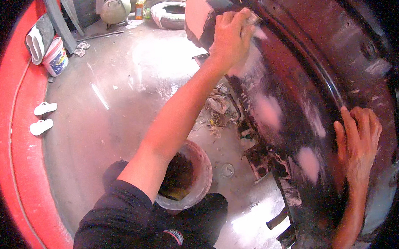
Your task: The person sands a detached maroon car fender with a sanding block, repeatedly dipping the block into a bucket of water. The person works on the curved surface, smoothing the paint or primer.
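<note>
A dark vehicle body panel (291, 103) with pale pink, smoothed filler patches curves along my right side. At its far end my left hand (234, 37) is closed, pressing a small grey-brown pad (254, 19) against the surface. The fingers partly cover that pad, so its exact kind does not show. My right hand (359, 134) lies on the panel nearer to me, fingers stretched out and holding nothing. Its fingertips touch the panel near a raised, shiny black ridge (325, 76).
An open bucket (204, 185) with dark contents stands below my left arm. Dirty debris (218, 104) lies under the panel's ragged lower edge. Farther off are a tyre (158, 18), a round tank (115, 9), a white paint pail (56, 63) and white slippers (41, 127) by the red wall.
</note>
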{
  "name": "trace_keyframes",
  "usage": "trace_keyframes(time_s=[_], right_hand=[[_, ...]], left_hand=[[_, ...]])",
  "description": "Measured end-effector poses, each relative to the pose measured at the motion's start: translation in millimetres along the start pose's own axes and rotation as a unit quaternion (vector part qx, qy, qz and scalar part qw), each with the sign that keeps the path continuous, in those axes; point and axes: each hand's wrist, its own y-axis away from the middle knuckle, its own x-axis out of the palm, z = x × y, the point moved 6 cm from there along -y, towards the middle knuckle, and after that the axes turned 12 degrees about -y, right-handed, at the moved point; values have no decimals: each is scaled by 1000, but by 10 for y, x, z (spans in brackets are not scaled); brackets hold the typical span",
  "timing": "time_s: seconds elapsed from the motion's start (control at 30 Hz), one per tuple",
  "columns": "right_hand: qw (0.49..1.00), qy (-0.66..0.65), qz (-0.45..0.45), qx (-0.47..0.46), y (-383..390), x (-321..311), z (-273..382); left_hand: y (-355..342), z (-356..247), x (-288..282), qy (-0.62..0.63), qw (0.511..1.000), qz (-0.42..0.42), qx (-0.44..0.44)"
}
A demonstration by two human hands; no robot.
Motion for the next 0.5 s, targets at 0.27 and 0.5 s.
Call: trace_keyframes(time_s=[0.27, 0.5], right_hand=[[1000, 11, 17, 9, 90, 8, -69], [999, -6, 27, 26, 46, 30, -71]], left_hand=[[351, -482, -82, 28, 995, -35, 89], [264, -417, -114, -32, 998, -42, -22]])
